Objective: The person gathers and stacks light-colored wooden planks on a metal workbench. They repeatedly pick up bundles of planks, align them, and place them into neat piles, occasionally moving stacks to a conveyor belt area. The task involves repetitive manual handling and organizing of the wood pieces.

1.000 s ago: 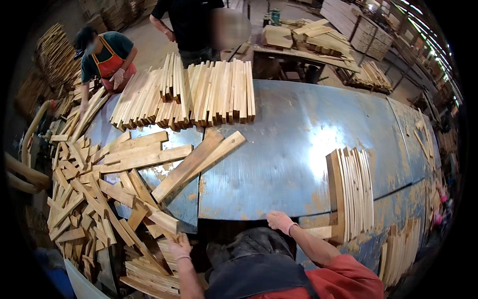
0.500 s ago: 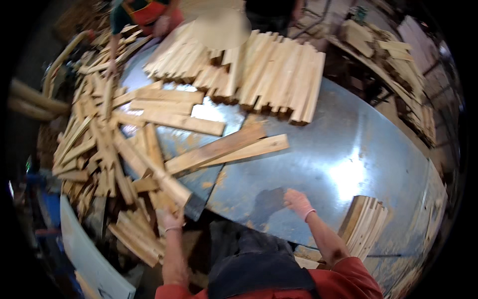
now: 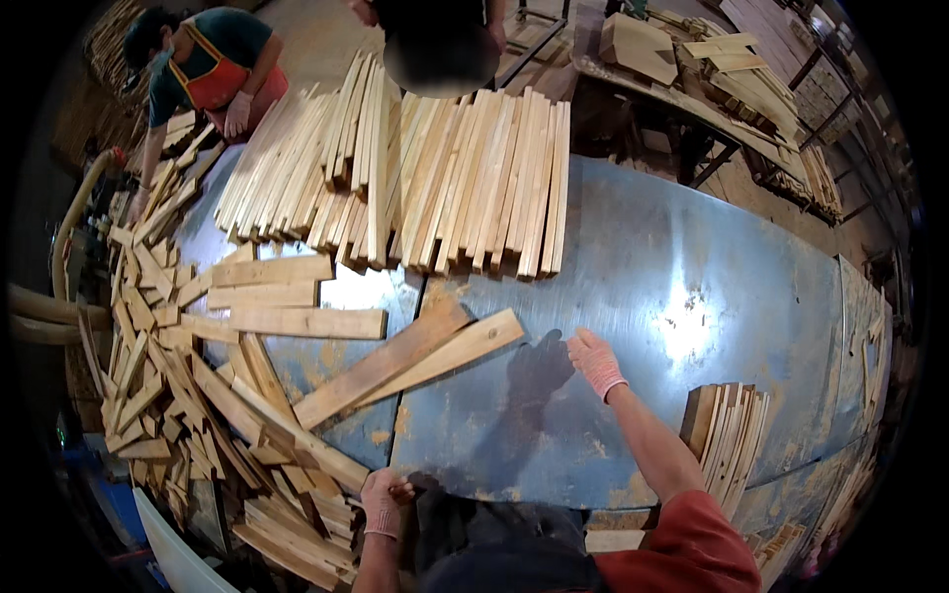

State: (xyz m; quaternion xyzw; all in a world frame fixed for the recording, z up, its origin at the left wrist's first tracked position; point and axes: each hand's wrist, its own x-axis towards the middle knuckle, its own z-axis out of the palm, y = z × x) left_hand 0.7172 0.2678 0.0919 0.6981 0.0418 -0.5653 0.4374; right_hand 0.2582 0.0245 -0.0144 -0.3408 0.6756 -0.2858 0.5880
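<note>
Blue metal desk (image 3: pixel 692 296), planks everywhere. My right hand (image 3: pixel 596 362) hovers flat, grip spread, empty; nearest plank pair (image 3: pixel 410 364) lies at 9 o'clock. Left hand (image 3: pixel 382 503) grip curled on desk edge at 6. Risk: splinters, pile (image 3: pixel 198 435) sliding off.

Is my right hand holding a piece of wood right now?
No, the right hand is open and empty above the bare blue table, just right of the nearest plank and not touching it.
</note>
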